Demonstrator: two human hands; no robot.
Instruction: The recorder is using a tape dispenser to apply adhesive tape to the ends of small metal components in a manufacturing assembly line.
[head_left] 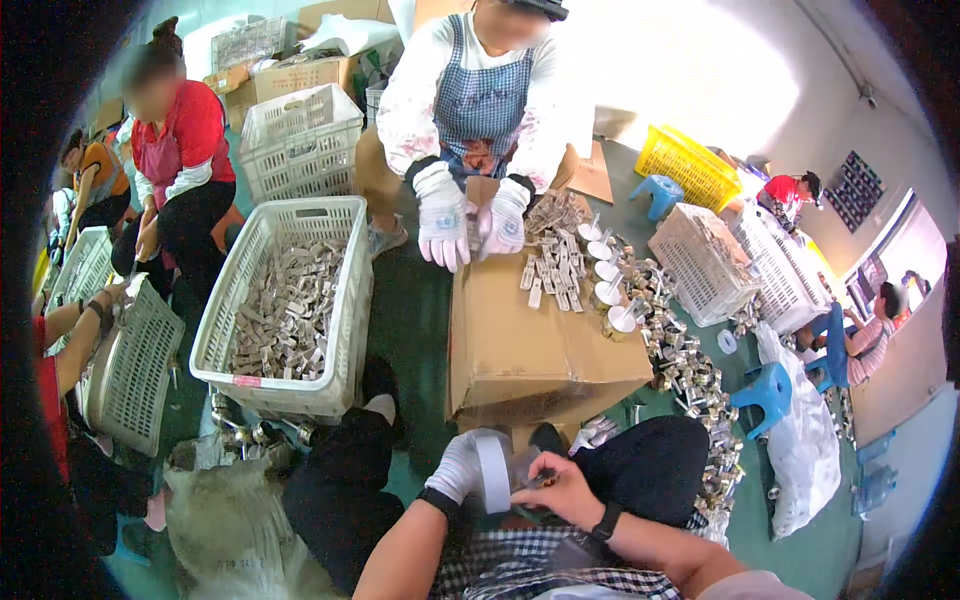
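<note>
While my gloved left hand (462,468) grips the white tape roll (493,472) at 6 o'clock, fingers wrapped around its rim, my bare right hand (560,490) pinches the tape end, fingertips together. At 9 o'clock the white basket (350,300) holds many metal parts. At 12 o'clock the cardboard box (520,350) carries loose parts. I judge most work remains.
</note>
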